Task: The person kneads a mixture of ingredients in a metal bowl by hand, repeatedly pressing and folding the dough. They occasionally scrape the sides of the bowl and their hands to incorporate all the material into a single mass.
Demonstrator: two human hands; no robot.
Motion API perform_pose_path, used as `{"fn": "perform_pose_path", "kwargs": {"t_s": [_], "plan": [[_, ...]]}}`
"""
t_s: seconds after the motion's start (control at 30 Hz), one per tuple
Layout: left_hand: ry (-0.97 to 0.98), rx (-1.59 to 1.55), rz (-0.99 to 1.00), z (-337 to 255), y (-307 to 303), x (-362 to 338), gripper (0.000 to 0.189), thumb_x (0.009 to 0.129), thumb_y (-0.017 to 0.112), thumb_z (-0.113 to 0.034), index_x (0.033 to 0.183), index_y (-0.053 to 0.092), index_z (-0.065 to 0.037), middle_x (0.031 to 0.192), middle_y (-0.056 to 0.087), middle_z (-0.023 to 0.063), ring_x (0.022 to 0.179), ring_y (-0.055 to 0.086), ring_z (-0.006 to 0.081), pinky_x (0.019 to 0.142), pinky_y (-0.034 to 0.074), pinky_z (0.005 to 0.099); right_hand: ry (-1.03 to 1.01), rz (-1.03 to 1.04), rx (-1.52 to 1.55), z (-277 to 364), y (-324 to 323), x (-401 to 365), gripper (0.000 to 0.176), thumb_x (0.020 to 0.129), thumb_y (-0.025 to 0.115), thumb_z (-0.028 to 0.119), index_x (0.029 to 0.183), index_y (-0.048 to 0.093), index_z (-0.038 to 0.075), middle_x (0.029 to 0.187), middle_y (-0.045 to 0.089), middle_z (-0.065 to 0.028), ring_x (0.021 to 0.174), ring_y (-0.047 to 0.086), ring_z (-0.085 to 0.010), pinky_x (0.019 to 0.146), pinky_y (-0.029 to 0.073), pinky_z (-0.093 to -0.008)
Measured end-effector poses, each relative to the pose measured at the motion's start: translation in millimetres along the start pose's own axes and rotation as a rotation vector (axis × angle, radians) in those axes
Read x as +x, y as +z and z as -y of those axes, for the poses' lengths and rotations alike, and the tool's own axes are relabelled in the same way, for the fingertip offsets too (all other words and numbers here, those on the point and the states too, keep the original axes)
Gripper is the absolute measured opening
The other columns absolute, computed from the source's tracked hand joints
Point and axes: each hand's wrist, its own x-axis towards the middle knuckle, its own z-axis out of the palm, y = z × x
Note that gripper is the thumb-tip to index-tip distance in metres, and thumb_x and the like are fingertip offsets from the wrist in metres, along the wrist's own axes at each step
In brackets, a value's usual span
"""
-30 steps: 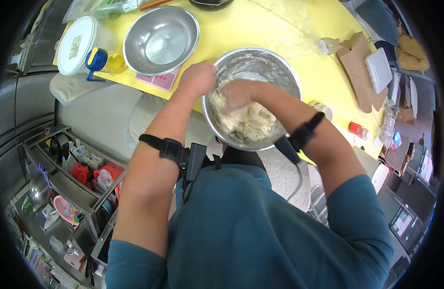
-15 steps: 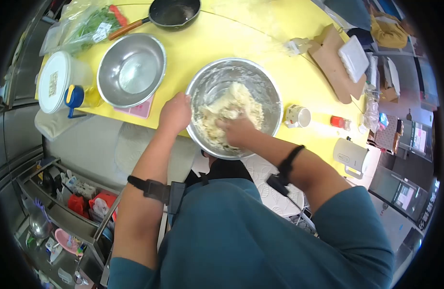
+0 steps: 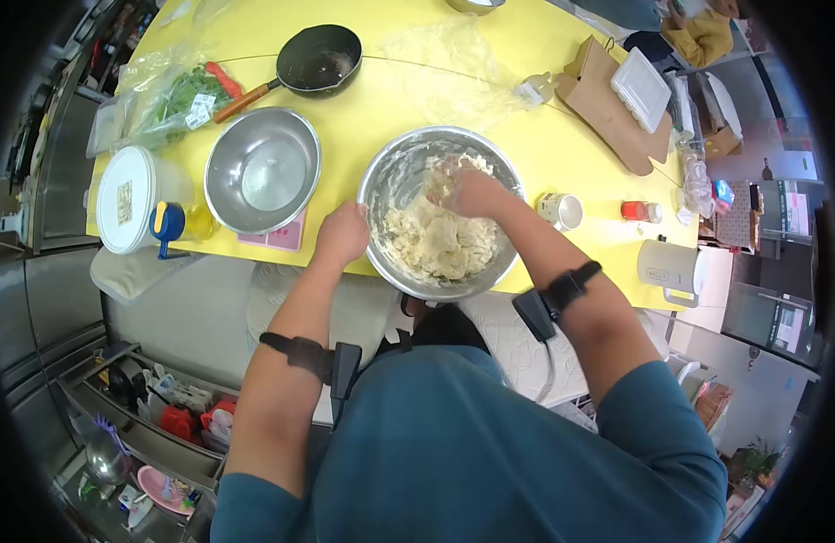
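Observation:
A steel bowl (image 3: 377, 244) stands at the table's front edge, its inner wall smeared with flour. Pale, lumpy dough (image 3: 440, 242) fills its lower part. My left hand (image 3: 345, 233) is closed on the bowl's left rim. Inside the bowl, at the upper right of the dough, is my right hand (image 3: 467, 188), its fingers curled and coated with dough; some dough lies against them.
Left of the bowl are an empty steel bowl (image 3: 263, 170), a pink scale (image 3: 286, 237), an oil jug (image 3: 197, 222) and a white-lidded tub (image 3: 128, 201). A black pan (image 3: 318, 61) lies behind. At right are a mug (image 3: 560, 211), a red-labelled jar (image 3: 641, 211) and a pitcher (image 3: 669, 268).
My right hand has moved from the front middle of the dough to the bowl's back, uncovering the dough. My left hand remains at the rim. The camera view has shifted.

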Motion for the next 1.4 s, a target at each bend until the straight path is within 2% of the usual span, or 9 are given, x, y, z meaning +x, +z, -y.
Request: {"fn": "perform_pose_path", "kwargs": {"t_s": [0.17, 0.2, 0.4, 0.53, 0.77, 0.97, 1.0, 1.2, 1.4], "plan": [[-0.069, -0.051, -0.006, -7, 4, -3, 0.037, 0.103, 0.043, -0.029, 0.102, 0.062, 0.004, 0.101, 0.066, 0.0309, 0.097, 0.063, 0.0473, 0.088, 0.048, 0.0539, 0.169, 0.029, 0.162, -17, 40, 66, 0.084, 0.085, 0.054, 0.072, 0.131, 0.061, 0.002, 0.135, 0.053, -0.034, 0.129, 0.051, -0.0423, 0.108, 0.041, -0.0442], [-0.087, -0.058, -0.007, -9, 2, -3, 0.038, 0.103, 0.043, -0.029, 0.102, 0.062, 0.004, 0.101, 0.066, 0.031, 0.098, 0.063, 0.0473, 0.088, 0.048, 0.0538, 0.263, 0.221, 0.313, -16, 30, 71, 0.077, 0.088, 0.052, 0.069, 0.123, 0.067, 0.002, 0.134, 0.052, -0.0358, 0.123, 0.055, -0.0446, 0.104, 0.045, -0.045], [-0.164, -0.098, -0.027, -6, -6, 2, 0.038, 0.102, 0.045, -0.031, 0.102, 0.062, 0.003, 0.102, 0.067, 0.0299, 0.099, 0.063, 0.0471, 0.088, 0.048, 0.0529, -0.105, 0.067, -0.017, 37, -8, -35, 0.054, 0.089, 0.06, 0.058, 0.115, 0.068, 0.011, 0.123, 0.061, -0.023, 0.107, 0.064, -0.0371, 0.096, 0.05, -0.0443], [-0.218, -0.158, -0.016, -11, -5, -1, 0.038, 0.102, 0.045, -0.032, 0.102, 0.063, 0.002, 0.103, 0.067, 0.0286, 0.1, 0.063, 0.047, 0.088, 0.048, 0.0527, -0.132, 0.065, -0.241, 46, 26, -95, 0.035, 0.089, 0.061, 0.032, 0.115, 0.062, 0.009, 0.109, 0.064, -0.0188, 0.098, 0.067, -0.0348, 0.087, 0.052, -0.0457], [-0.23, -0.121, 0.031, -17, -8, -1, 0.039, 0.103, 0.043, -0.032, 0.102, 0.063, 0.002, 0.102, 0.067, 0.0291, 0.099, 0.063, 0.0473, 0.089, 0.048, 0.0531, -0.102, 0.004, -0.218, 28, 88, -51, 0.02, 0.085, 0.061, 0.02, 0.101, 0.059, 0.008, 0.096, 0.067, -0.0111, 0.09, 0.069, -0.0324, 0.084, 0.05, -0.0493], [-0.112, -0.058, 0.019, -8, -11, 7, 0.041, 0.103, 0.041, -0.032, 0.105, 0.063, 0.003, 0.104, 0.066, 0.0298, 0.1, 0.063, 0.0468, 0.09, 0.047, 0.0529, -0.136, 0.039, -0.216, 23, 66, -13, 0.048, 0.087, 0.064, 0.027, 0.128, 0.055, 0.003, 0.124, 0.063, -0.0208, 0.117, 0.061, -0.0368, 0.103, 0.043, -0.0499], [-0.095, -0.044, 0.012, -2, -6, 10, 0.042, 0.103, 0.04, -0.032, 0.106, 0.063, 0.004, 0.104, 0.066, 0.0299, 0.1, 0.063, 0.0467, 0.091, 0.047, 0.0528, -0.19, 0.295, -0.212, 21, 44, 0, 0.06, 0.087, 0.067, 0.035, 0.136, 0.053, 0.004, 0.136, 0.056, -0.0214, 0.129, 0.053, -0.0353, 0.11, 0.039, -0.046], [-0.18, -0.123, 0.029, -2, -3, 4, 0.042, 0.103, 0.039, -0.03, 0.107, 0.062, 0.005, 0.105, 0.066, 0.0303, 0.101, 0.063, 0.0459, 0.092, 0.047, 0.0525, 0.05, 0.097, 0.005, 11, -32, -32, 0.066, 0.088, 0.064, 0.053, 0.138, 0.056, 0.011, 0.143, 0.052, -0.0198, 0.138, 0.044, -0.0344, 0.111, 0.04, -0.044], [-0.199, -0.052, 0.007, -6, -4, 4, 0.042, 0.103, 0.04, -0.031, 0.106, 0.063, 0.004, 0.105, 0.066, 0.0306, 0.102, 0.063, 0.0455, 0.091, 0.048, 0.0527, 0.103, -0.005, -0.046, -45, 40, 38, 0.088, 0.076, 0.07, 0.065, 0.134, 0.058, 0.0, 0.14, 0.053, -0.028, 0.131, 0.051, -0.0357, 0.106, 0.044, -0.042]]}}
